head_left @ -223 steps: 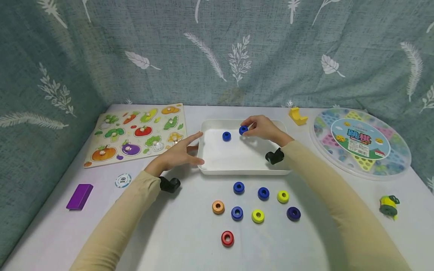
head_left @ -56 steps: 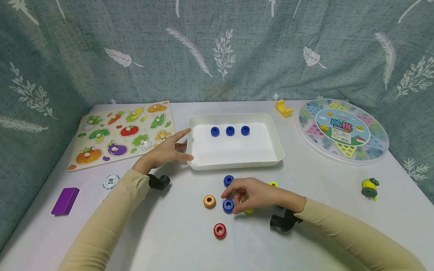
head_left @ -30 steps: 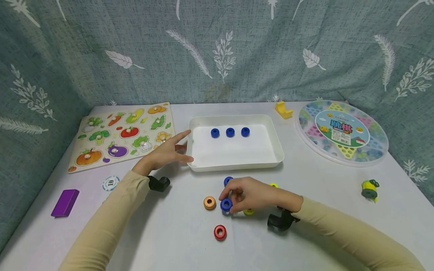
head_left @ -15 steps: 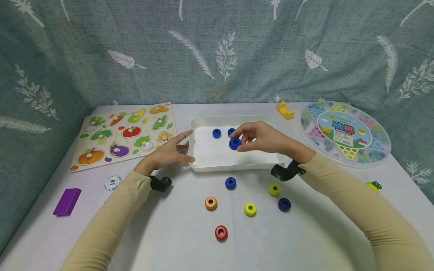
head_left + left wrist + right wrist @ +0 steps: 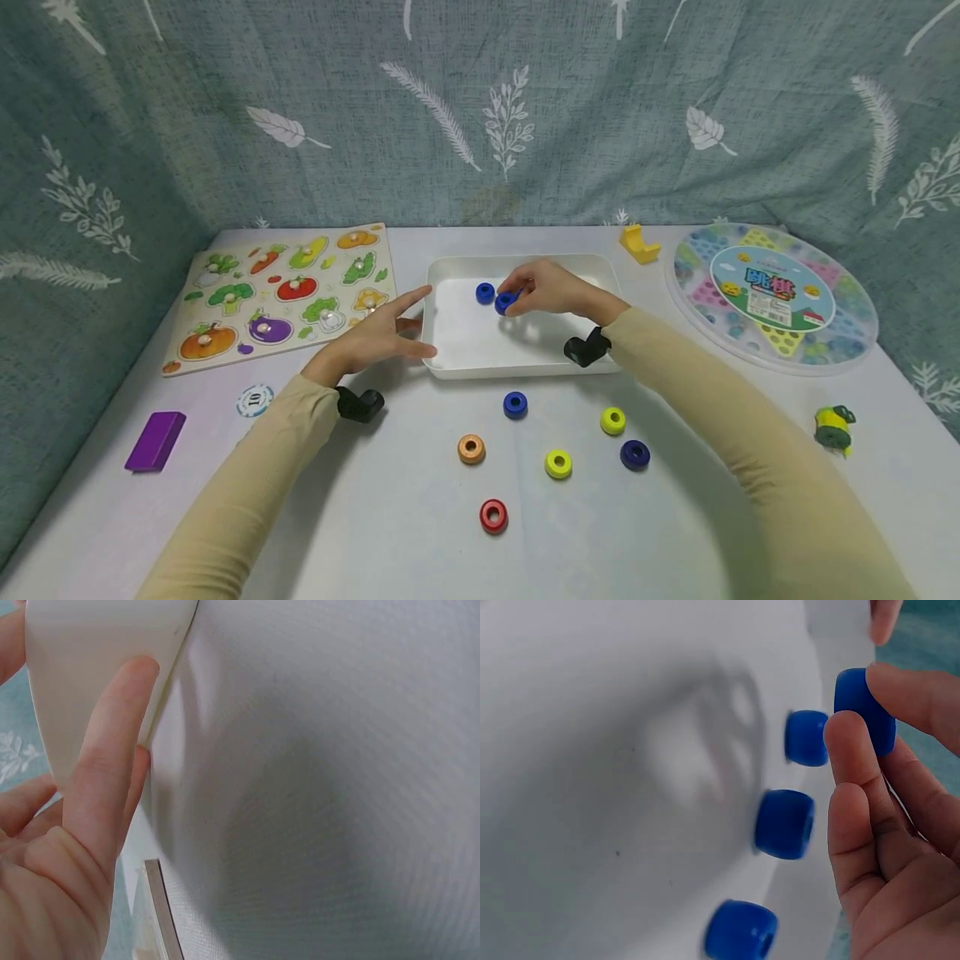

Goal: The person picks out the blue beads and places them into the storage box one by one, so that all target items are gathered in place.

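My right hand (image 5: 551, 290) pinches a blue bead (image 5: 504, 304) between thumb and fingers over the white tray (image 5: 468, 350). In the right wrist view the held blue bead (image 5: 879, 724) is above the tray floor, with three more blue beads below it. One of those, a blue bead (image 5: 485, 293), shows left of the hand in the head view; the hand hides the others there. My left hand (image 5: 378, 337) touches the tray's left side with spread, fairly straight fingers. In the left wrist view a fingertip (image 5: 141, 669) lies against the tray's outer wall (image 5: 75, 667).
In front of the tray lie a blue bead (image 5: 515, 405), yellow beads (image 5: 558, 475), a dark blue bead (image 5: 626, 465), an orange bead (image 5: 471, 460) and a red bead (image 5: 493, 527). A vegetable puzzle board (image 5: 300, 333) lies left, a round game box (image 5: 847, 287) right.
My right hand has picked up a blue bead from the table and carried it over the tray, shifting left within the last half second. The left hand stays at the tray's side.
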Demonstrator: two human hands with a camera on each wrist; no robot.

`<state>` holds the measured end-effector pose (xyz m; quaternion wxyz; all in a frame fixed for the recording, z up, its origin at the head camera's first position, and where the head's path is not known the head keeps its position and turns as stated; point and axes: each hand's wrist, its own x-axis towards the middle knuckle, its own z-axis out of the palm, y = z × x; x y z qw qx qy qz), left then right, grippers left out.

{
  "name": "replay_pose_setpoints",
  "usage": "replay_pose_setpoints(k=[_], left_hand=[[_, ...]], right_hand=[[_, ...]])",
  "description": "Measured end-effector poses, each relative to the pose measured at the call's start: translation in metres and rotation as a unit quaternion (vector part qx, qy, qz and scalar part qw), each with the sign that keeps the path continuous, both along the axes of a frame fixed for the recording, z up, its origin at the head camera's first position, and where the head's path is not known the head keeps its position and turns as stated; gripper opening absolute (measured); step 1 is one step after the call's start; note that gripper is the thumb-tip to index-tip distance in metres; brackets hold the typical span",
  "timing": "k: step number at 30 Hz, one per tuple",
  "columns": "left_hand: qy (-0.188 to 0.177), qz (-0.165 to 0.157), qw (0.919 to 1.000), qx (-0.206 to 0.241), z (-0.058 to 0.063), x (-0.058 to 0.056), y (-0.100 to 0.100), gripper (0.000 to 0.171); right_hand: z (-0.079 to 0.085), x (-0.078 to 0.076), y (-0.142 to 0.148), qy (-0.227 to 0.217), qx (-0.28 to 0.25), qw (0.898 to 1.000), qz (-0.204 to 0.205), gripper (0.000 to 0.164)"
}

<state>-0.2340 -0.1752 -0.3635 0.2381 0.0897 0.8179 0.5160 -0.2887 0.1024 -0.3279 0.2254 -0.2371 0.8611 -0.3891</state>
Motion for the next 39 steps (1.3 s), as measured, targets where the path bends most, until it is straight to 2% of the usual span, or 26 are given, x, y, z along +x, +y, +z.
replay_pose_setpoints(k=[7,14,22,29,35,39], left_hand=[[-0.001,0.001,1.0000,0.001,0.000,0.000,0.000,0.100],[-0.003,0.005,1.0000,0.000,0.000,0.000,0.000,0.100],[-0.008,-0.003,1.0000,0.004,0.000,0.000,-0.001,0.100],[-0.004,-0.003,1.0000,0.002,0.001,0.000,0.000,0.099],[-0.007,0.000,1.0000,0.000,0.001,0.001,0.001,0.100],[-0.009,0.002,1.0000,0.001,0.002,0.002,0.000,0.100]], right_hand=[[-0.011,-0.009,-0.005,-0.014,0.006,1.000,0.012,0.036],[-0.015,-0.014,-0.008,-0.018,0.022,0.999,0.015,0.035],[-0.018,-0.015,-0.010,-0.027,0.047,0.998,0.028,0.034],[-0.019,-0.014,-0.011,-0.013,0.049,0.998,0.034,0.034],[-0.012,-0.012,-0.006,-0.008,0.039,0.998,0.040,0.036],[0.003,-0.006,0.002,-0.011,0.003,0.999,0.030,0.039]])
